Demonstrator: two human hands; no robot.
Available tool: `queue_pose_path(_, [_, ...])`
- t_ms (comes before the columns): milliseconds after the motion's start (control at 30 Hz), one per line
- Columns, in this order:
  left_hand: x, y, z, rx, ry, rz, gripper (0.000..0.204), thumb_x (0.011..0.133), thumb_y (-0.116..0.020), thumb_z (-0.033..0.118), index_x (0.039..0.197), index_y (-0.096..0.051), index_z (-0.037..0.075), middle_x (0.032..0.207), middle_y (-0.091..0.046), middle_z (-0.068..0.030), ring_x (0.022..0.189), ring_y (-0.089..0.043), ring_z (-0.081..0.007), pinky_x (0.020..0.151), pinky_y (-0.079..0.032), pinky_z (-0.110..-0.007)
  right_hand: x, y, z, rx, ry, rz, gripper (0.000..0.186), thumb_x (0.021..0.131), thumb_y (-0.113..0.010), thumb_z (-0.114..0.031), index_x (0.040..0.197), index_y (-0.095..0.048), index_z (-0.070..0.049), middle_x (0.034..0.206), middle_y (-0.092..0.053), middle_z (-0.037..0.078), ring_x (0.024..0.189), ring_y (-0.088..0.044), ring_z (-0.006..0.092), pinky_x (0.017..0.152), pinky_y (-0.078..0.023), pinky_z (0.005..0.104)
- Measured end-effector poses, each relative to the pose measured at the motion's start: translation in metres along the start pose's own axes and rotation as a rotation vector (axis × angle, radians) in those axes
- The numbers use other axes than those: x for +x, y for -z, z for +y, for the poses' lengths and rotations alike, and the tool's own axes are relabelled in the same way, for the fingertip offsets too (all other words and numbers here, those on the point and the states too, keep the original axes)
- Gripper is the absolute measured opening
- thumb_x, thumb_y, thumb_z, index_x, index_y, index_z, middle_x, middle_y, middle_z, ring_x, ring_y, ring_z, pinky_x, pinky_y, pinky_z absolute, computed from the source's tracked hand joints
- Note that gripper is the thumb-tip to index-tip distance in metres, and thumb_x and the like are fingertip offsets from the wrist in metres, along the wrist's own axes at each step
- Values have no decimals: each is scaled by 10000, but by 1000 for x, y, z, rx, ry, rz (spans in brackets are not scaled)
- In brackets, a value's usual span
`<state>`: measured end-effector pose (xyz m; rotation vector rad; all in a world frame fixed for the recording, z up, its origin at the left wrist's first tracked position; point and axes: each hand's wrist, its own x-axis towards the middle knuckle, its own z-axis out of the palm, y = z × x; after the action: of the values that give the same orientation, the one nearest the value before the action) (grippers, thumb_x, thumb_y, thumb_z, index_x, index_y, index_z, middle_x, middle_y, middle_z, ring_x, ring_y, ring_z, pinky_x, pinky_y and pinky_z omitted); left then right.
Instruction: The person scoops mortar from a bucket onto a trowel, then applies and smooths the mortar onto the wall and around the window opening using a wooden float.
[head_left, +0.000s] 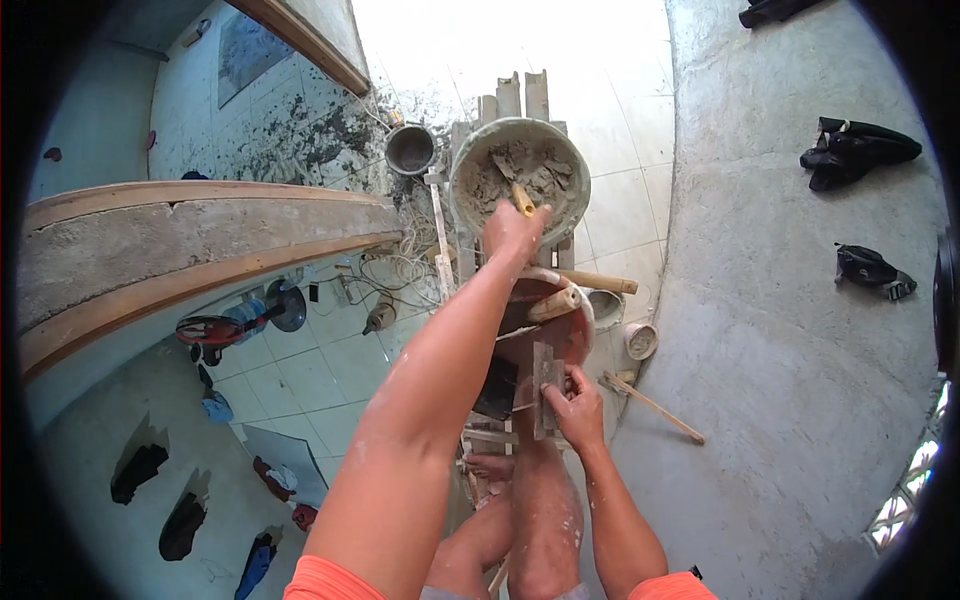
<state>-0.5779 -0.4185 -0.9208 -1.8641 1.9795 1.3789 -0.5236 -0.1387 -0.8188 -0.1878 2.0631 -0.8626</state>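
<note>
My left hand (515, 235) reaches far forward over a large round bucket (462, 150) of wet grey mortar (545, 175). Its fingers are closed at the yellow handle of a pointed trowel (522, 200), whose blade rests in the mortar. Nearer to me, my right hand (580, 408) grips a flat rectangular plastering trowel (545, 385), held upright above my legs. Past that tool stands a reddish tub (577, 340) with a pale rim, and a bamboo piece (555, 304) lies across it. The inside of the tub is partly hidden by my left arm.
The bucket stands on a bamboo and wood platform (508, 95). A small dark pail (410, 150) is to its left, beside tangled cord (415, 240). At right, a small white tub (640, 341) and a wooden stick (655, 408) lie near the concrete wall (760, 300). A ledge (200, 240) juts from the left.
</note>
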Motion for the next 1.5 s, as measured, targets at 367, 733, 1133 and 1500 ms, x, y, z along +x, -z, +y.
queue_pose_path(367, [19, 69, 17, 631, -511, -24, 321, 925, -576, 182, 1202, -548, 24, 957, -709, -206, 854, -723, -361, 754, -580, -488, -11, 24, -12, 219, -23, 9, 321, 847, -752, -148, 1137, -674, -34, 829, -684, 13, 691, -583, 68, 643, -505, 270])
queue_pose_path(733, [50, 70, 56, 818, -742, 38, 221, 969, -536, 186, 1112, -666, 79, 1022, -687, -213, 962, -701, -404, 809, -571, -503, -11, 31, -11, 390, -111, -36, 313, 905, -692, -53, 1203, -615, 4, 978, -683, 27, 845, -631, 72, 775, -521, 235])
queue_pose_path(1133, [60, 89, 79, 759, -597, -325, 344, 966, -569, 333, 1034, -722, 32, 1008, -720, -227, 995, -702, -371, 865, -546, -466, -14, 37, -28, 516, -135, -33, 319, 910, -682, -46, 1218, -609, 0, 1054, -695, 48, 936, -641, 97, 852, -518, 263])
queue_pose_path(1500, [-117, 190, -7, -723, 17, -607, 458, 1047, -562, 341, 1418, -528, 75, 1108, -661, -35, 743, -501, -68, 674, -427, -231, -26, 51, -102, 1321, -289, -147, 365, 1002, -533, -271, 1303, -588, -73, 1211, -679, 84, 1067, -672, 216, 948, -544, 353])
